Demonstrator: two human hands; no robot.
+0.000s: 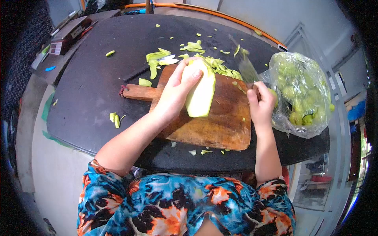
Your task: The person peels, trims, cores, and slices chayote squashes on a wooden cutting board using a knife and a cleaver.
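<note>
My left hand (179, 84) is wrapped round a long, pale green-white peeled piece of fruit or vegetable (201, 96), tilted above the wooden cutting board (226, 131). Over the board's right edge, my right hand (262, 103) grips the handle of a knife (247, 69), whose blade points up and away and is blurred by motion. Green peelings and slivers (220, 67) lie along the far edge of the board. Another blade, pale and partly covered by peel, shows beyond the board's handle.
A clear plastic bag (301, 94) of green pieces stands right of the board on the dark table (94, 86). Loose peel scraps (116, 119) are scattered left of and in front of the board. A box (70, 33) sits at the far left, and an orange tube (212, 12) runs behind the table.
</note>
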